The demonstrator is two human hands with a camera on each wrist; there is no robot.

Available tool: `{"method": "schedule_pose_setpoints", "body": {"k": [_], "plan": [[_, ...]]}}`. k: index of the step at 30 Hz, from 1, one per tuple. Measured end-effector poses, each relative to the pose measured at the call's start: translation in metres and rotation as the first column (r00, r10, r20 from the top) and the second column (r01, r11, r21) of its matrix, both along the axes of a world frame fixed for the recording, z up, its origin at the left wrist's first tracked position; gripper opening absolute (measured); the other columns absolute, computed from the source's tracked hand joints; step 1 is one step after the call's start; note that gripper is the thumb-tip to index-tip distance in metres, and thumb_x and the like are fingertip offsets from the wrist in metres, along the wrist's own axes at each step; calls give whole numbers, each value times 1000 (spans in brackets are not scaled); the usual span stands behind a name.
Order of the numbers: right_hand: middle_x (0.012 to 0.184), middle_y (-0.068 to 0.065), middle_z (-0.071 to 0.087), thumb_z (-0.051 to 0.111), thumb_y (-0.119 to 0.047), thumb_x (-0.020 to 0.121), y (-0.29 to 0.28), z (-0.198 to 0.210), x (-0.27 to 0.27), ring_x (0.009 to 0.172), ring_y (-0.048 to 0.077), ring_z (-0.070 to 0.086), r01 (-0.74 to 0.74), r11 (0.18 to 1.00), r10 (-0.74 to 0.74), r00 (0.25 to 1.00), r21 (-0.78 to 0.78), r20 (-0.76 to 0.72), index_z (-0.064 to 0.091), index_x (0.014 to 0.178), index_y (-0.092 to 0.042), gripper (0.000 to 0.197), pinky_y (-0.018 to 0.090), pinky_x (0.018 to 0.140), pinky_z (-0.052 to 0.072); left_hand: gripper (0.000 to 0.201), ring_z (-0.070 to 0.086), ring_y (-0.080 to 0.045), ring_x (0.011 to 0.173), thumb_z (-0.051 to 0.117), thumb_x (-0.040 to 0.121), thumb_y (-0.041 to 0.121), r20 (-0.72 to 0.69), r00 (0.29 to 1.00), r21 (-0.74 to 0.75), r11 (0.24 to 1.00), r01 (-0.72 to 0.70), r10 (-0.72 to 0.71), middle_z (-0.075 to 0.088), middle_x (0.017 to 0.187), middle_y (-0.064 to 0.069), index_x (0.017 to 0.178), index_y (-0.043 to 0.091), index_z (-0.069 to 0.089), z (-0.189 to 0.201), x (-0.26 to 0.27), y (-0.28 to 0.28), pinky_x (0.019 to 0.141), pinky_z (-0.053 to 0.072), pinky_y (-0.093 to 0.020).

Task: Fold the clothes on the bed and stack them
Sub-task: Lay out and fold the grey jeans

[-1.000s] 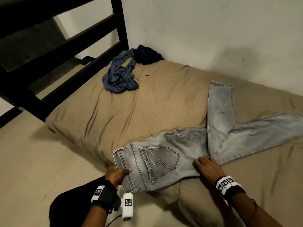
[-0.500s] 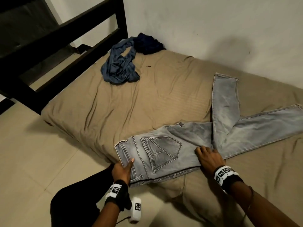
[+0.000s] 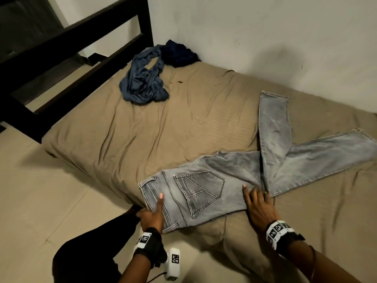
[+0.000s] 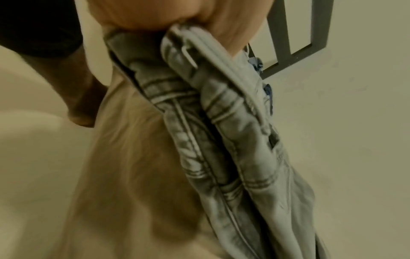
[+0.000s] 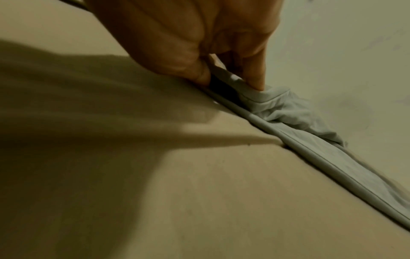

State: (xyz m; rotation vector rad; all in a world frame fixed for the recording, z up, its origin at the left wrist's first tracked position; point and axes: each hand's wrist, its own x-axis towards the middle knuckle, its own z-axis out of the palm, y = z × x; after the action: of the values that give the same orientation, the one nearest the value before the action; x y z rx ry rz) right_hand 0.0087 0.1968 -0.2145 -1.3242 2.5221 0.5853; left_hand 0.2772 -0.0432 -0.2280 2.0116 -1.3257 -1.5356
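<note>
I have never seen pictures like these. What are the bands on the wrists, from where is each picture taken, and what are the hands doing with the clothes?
No machine here: a person works with bare hands. The bands on the wrists carry small cameras. The wide picture comes from a camera on the head, looking down at the bed. The other two look along each hand from its wrist.

On the bed lie grey jeans, their two legs crossing, and at the far corner a crumpled blue cloth beside a darker one.

The left hand grips the waistband, thumb on top; its wrist view shows the denim bunched in that grip. The right hand is at the near edge of the jeans, where the legs begin; its wrist view shows the fingers pinching that edge.
</note>
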Motion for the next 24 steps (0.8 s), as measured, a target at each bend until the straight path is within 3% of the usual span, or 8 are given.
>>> {"method": "schedule_pose_setpoints", "body": {"k": [3, 6, 11, 14, 17, 20, 22, 24], "plan": [[118, 41, 53, 35, -23, 79, -3, -10, 5, 98, 51, 55, 94, 995, -93, 995, -21, 43, 46, 141, 14, 72, 64, 84, 47, 90, 67, -45, 107, 58, 79, 82, 86, 992, -156, 982, 106, -93, 72, 111, -28, 113, 0, 72, 14, -3, -11, 90, 54, -44], [116, 43, 54, 33, -27, 80, -14, -8, 11, 98, 53, 57, 108, 993, -103, 988, -39, 114, 45, 140, 16, 74, 64, 82, 50, 79, 67, -50, 96, 42, 95, 68, 191, 957, -415, 866, 280, -218, 69, 97, -35, 102, -5, 73, 47, -6, -37, 79, 53, -47], [123, 47, 54, 71, -29, 68, -52, 9, 25, 105, 59, 60, 187, 969, -147, 961, -160, 234, 50, 138, 14, 85, 62, 84, 53, 49, 66, -39, 82, 52, 104, 42, 145, 947, -600, 736, 313, -286, 70, 87, -28, 95, -2, 70, 93, -10, -108, 69, 42, -36], [129, 46, 51, 39, -23, 77, -76, 2, 37, 111, 60, 58, 165, 959, -99, 956, -229, 277, 36, 145, 11, 77, 62, 91, 51, 45, 66, -46, 96, 53, 106, 35, 274, 889, -446, 771, 455, -367, 69, 99, -34, 96, -5, 70, 81, -3, -166, 78, 45, -40], [141, 49, 35, 23, -13, 85, -88, -22, 52, 125, 65, 45, 125, 953, -42, 957, -276, 288, 7, 153, 6, 72, 67, 103, 41, 36, 61, -48, 113, 58, 98, 16, 532, 697, -92, 786, 612, -480, 61, 124, -35, 121, -11, 58, 54, 7, -175, 95, 50, -46], [144, 53, 24, 18, -9, 91, -92, -38, 55, 130, 69, 35, 167, 944, -91, 960, -285, 264, 4, 153, 6, 65, 70, 107, 33, 65, 52, -54, 120, 57, 85, 8, 716, 545, -271, 546, 793, -437, 46, 138, -37, 145, -10, 37, 34, -3, -130, 97, 44, -58], [145, 54, 18, 14, -10, 92, -89, -41, 54, 131, 70, 31, 143, 953, -87, 973, -267, 212, 1, 153, 7, 65, 70, 108, 31, 70, 37, -49, 140, 53, 94, 34, 754, 403, -316, 253, 915, -519, 32, 156, -31, 156, 8, 34, 29, -17, -87, 104, 34, -64], [144, 54, 19, 14, -10, 92, -83, -40, 51, 131, 69, 32, 87, 954, -43, 987, -287, 154, 0, 154, 7, 66, 69, 108, 32, 79, 13, -39, 155, 35, 97, 68, 747, 268, -218, 156, 963, -608, 11, 168, -18, 163, 28, 17, 21, -29, -60, 111, 15, -75]]}}
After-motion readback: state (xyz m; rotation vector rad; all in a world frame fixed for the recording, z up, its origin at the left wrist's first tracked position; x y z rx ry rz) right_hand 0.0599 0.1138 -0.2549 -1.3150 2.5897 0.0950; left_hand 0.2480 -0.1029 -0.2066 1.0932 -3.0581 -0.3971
